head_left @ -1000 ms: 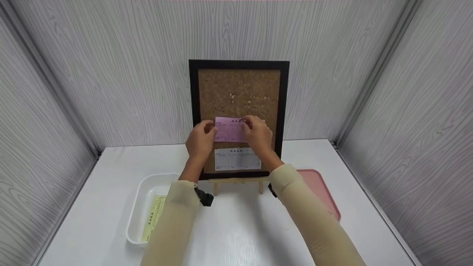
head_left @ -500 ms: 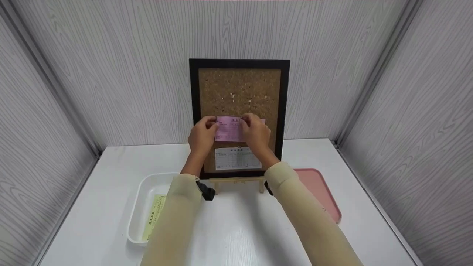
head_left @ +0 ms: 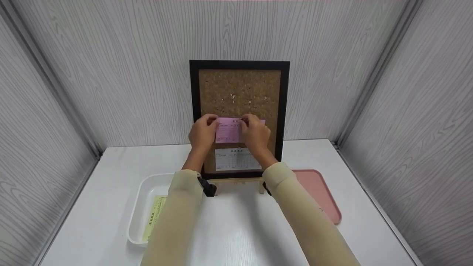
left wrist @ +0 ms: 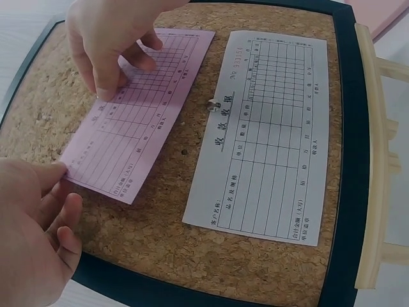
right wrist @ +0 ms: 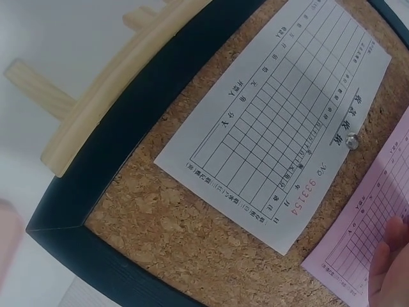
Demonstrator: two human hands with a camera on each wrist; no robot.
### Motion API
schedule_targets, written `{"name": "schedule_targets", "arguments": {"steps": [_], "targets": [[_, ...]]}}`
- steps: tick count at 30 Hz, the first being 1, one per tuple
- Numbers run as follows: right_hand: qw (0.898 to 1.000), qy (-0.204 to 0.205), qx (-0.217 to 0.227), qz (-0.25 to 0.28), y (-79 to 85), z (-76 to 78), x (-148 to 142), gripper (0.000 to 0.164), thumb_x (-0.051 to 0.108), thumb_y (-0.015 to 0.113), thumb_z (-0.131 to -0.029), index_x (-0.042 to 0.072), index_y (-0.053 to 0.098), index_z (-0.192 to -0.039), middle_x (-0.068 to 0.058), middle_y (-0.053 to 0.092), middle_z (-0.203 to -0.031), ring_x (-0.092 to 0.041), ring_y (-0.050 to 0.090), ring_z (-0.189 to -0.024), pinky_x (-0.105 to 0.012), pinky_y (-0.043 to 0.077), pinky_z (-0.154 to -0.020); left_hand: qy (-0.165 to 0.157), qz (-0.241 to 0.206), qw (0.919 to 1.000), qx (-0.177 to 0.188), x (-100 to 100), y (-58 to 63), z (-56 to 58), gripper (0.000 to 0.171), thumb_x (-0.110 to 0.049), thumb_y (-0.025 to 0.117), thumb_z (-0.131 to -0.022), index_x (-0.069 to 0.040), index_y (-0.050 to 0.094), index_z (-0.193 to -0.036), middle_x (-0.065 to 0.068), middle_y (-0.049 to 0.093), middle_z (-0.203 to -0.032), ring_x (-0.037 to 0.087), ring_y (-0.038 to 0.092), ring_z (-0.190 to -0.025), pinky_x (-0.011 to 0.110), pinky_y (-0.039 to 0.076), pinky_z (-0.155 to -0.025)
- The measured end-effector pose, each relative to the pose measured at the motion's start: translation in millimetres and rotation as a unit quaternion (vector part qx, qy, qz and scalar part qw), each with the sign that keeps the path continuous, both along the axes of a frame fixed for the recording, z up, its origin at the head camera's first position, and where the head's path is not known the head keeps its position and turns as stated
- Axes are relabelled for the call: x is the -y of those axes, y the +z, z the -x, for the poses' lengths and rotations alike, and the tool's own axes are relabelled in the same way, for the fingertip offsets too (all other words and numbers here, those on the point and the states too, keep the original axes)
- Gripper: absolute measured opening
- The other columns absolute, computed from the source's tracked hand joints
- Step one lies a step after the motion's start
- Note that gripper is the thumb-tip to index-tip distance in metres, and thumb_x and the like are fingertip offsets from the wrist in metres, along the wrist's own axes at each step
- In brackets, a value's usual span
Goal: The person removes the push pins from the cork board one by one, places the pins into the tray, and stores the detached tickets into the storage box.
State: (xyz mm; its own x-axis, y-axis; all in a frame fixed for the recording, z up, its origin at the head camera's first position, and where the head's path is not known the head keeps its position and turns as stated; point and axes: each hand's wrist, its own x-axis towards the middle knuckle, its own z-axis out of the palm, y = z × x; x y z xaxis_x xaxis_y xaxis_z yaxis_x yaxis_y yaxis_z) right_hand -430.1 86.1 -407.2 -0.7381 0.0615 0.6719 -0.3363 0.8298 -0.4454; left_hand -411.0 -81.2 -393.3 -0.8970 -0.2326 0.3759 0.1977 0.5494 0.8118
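A pink receipt slip lies against the cork board, above a white receipt slip. At its upper left corner my left hand pinches the pink slip between thumb and fingers. My right hand has thumb and index finger together at the middle of the pink slip's top edge, covering part of its right half. The pushpin there, seen earlier, is now hidden by these fingers. A silver pushpin sits at the top edge of the white slip in the left wrist view.
The black-framed board leans on a small wooden easel. To the left stands a white tray with yellow slips, partly behind the left sleeve. A pink tray lies to the right. Grey wood-grain walls enclose the table.
My left hand has shifted slightly right and up onto the pink slip's corner. My right fingers have closed over the pin that showed at the top edge one second ago.
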Motion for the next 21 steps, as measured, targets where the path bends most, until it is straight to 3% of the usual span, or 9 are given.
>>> {"name": "schedule_targets", "arguments": {"steps": [21], "targets": [[1.0,0.014,0.0,0.003,-1.8,1.3,-0.5,0.009,0.026,0.062,-0.094,0.017,0.063,-0.097,0.002,0.066,-0.092,-0.014,0.062,-0.078,-0.039,0.05,-0.068,0.006,0.012,0.9999,0.002,1.9,-1.1,1.4,0.018,-0.032,0.057,-0.095,-0.023,0.069,-0.105,-0.004,0.067,-0.095,0.015,0.059,-0.082,0.039,0.044,-0.075]]}}
